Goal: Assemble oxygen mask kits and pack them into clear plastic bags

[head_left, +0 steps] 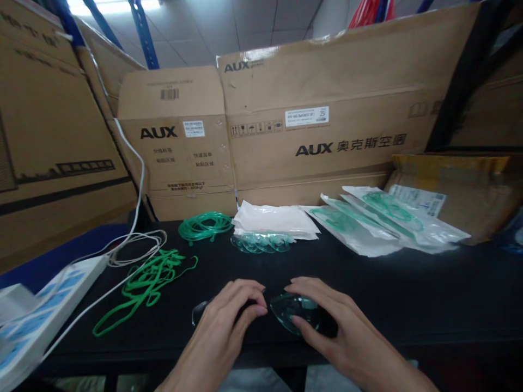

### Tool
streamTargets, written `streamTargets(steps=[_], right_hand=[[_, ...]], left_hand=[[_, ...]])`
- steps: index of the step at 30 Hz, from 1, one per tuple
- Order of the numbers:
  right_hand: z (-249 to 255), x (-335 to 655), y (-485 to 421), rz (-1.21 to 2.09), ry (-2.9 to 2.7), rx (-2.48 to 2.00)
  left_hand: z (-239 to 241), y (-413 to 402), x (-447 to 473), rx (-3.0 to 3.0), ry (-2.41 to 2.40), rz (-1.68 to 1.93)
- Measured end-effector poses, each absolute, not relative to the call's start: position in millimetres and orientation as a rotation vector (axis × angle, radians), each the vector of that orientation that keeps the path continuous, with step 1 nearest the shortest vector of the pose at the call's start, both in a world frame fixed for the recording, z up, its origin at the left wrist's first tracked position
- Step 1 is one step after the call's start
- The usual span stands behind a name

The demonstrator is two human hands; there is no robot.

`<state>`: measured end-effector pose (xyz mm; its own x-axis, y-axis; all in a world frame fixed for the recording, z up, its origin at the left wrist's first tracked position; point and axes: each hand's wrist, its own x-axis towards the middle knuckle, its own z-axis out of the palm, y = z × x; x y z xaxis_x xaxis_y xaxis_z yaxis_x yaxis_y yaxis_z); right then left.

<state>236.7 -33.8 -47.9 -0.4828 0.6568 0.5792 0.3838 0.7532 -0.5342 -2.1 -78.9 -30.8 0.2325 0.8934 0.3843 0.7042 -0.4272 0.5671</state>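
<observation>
My right hand (333, 316) grips a clear green-tinted plastic face mask (292, 313), fingers over the top and thumb along the near side. To its left, my left hand (232, 313) has its thumb and fingertips drawn together in a pinch, a little apart from the mask. Whatever lies between those fingertips is hidden. A clear, shiny edge (199, 313) shows past the left hand's outer side, mostly covered by it. Beyond both hands, a row of similar clear masks (261, 243) lies against a stack of white packets (273, 218).
Coiled green tubing (204, 226) and tangled green elastic straps (153, 275) lie at left, near a white power strip (53, 321) with cables. Packed bags (379, 220) with green contents lie at back right. Cardboard boxes (322, 130) wall off the black table's (408, 294) far side.
</observation>
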Motion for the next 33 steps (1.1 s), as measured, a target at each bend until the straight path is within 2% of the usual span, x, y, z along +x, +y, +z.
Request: streamTargets(steps=[13,16,22,25,28,33], right_hand=[[-36,233,-35,0.709,-2.085,-0.79],[-19,230,-28,0.77,-2.002,-0.818],[47,221,-10,0.726,-1.835,-0.717],[68,218,-5,0.733,-1.745,-0.714],[68,215,-4,0.779,-1.667,-0.712],[31,212,-9,1.049,-1.592,-0.745]], left_hand=[[-41,-78,16,2.174,1.409,1.125],[-22,-73,16,2.162,1.466,1.143],[53,-46,19,2.296,1.435,1.36],[76,-37,25,2.287,1.417,1.443],[69,-35,34,2.229,1.369,1.565],[14,-43,41,2.076,1.397,1.668]])
